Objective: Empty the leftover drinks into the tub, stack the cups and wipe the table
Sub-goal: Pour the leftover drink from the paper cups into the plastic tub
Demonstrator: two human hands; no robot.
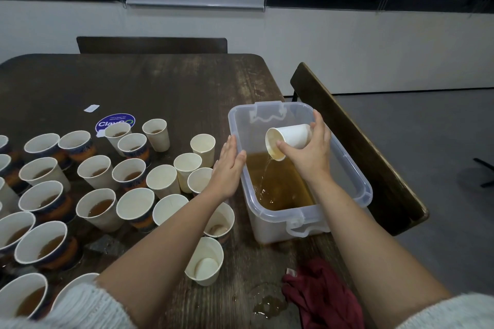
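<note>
The right hand (310, 152) grips a tipped paper cup (290, 139) over the tub (355, 176) right of centre, brown drink (267, 171) streaming into the liquid inside. The left hand (227, 165), fingers straight and together, rests flat against the tub's left rim. Many cups (99, 208), some still holding drink, crowd the table (160, 83) at left. A red cloth (320, 294) lies beside a puddle (270, 304) at the bottom.

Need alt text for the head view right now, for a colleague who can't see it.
The right hand tips a white paper cup, pouring brown drink into the clear tub; the left hand rests flat against its rim. Many cups crowd the table.
</note>
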